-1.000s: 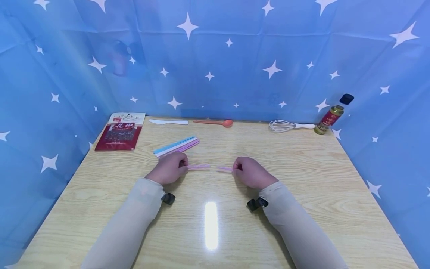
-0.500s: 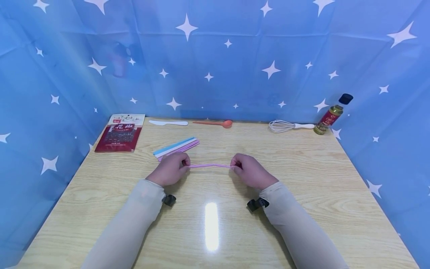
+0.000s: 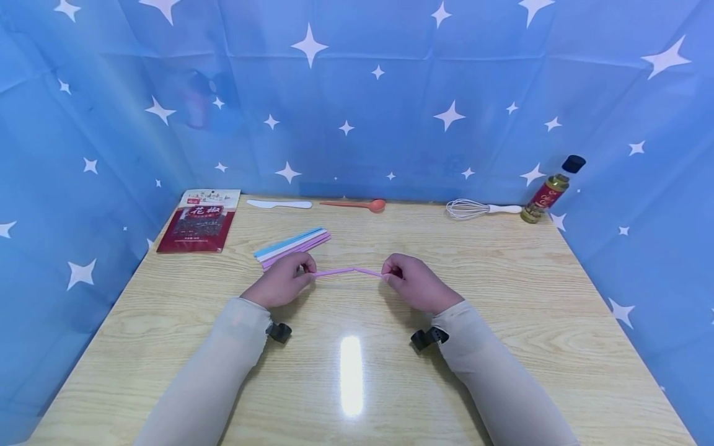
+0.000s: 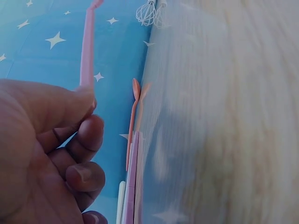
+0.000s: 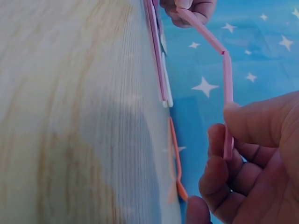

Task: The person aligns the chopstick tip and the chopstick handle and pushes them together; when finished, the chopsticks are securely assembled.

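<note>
My left hand (image 3: pixel 284 279) pinches a slim pink stick (image 3: pixel 334 271) between thumb and forefinger, above the table. In the same way, my right hand (image 3: pixel 415 282) pinches a second pink stick (image 3: pixel 369 272). Their inner ends meet at a shallow peak between the hands. The right wrist view has a thin dark line at this meeting point; whether the pieces are joined, I cannot tell. The outer end of the right stick (image 5: pixel 228 84) sticks out below the right thumb. Partly behind the left hand lies a bundle of blue, white and pink sticks (image 3: pixel 294 245).
Along the table's back edge lie a white plastic knife (image 3: pixel 279 204), an orange spoon (image 3: pixel 357 204) and a whisk (image 3: pixel 480 209). A bottle (image 3: pixel 549 193) stands at the back right. A red seasoning packet (image 3: pixel 198 223) lies at the back left. Blue star-patterned cloth (image 3: pixel 390 155) encloses the table.
One second ago a gap separated the two pink sticks. Half a second ago their ends met almost in line; now the meeting point is raised into a clearer bend. Both hands have barely moved.
</note>
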`<state>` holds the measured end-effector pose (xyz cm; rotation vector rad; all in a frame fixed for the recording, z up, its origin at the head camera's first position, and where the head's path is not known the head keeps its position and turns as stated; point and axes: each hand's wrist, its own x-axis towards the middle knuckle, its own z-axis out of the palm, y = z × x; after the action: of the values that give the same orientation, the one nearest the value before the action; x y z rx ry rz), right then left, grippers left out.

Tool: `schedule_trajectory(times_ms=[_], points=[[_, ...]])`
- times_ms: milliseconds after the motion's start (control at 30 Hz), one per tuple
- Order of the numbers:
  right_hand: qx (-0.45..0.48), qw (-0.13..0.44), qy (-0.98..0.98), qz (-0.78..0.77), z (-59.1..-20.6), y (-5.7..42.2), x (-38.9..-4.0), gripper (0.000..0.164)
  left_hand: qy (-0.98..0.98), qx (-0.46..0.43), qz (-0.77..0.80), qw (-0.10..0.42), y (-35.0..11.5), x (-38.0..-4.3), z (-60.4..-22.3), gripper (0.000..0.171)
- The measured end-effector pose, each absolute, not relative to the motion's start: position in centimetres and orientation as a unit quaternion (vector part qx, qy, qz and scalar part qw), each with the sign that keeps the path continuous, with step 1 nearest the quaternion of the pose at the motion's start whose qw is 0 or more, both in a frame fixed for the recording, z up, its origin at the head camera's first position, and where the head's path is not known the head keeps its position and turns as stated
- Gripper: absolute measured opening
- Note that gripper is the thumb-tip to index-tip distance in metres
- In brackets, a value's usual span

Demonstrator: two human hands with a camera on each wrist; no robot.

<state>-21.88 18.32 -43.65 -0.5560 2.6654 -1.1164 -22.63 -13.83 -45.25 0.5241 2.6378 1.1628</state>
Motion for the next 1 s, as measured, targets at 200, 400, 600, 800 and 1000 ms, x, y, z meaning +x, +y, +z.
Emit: schedule_trajectory(times_ms=[200,400,600,800,1000], points=[[-0.183,0.104,0.899,-0.384,-43.49,18.36,-21.94,0.007,0.890,0.181,0.403,0.111,-13.95,-22.70,-45.35,0.004],[-0.189,0.104,0.896,-0.388,-43.51,18.42,-21.96,0.010,0.883,0.180,0.418,0.117,-14.03,-22.62,-45.27,0.004],[-0.196,0.098,0.895,-0.388,-43.52,18.41,-21.96,0.010,0.879,0.180,0.425,0.119,-14.12,-22.61,-45.29,0.005],[-0.197,0.089,0.898,-0.384,-43.60,18.51,-21.95,0.010,0.875,0.180,0.433,0.122,-14.24,-22.66,-45.37,0.005],[-0.195,0.088,0.900,-0.380,-43.55,18.52,-21.98,0.010,0.874,0.178,0.436,0.118,-14.38,-22.66,-45.42,0.005]])
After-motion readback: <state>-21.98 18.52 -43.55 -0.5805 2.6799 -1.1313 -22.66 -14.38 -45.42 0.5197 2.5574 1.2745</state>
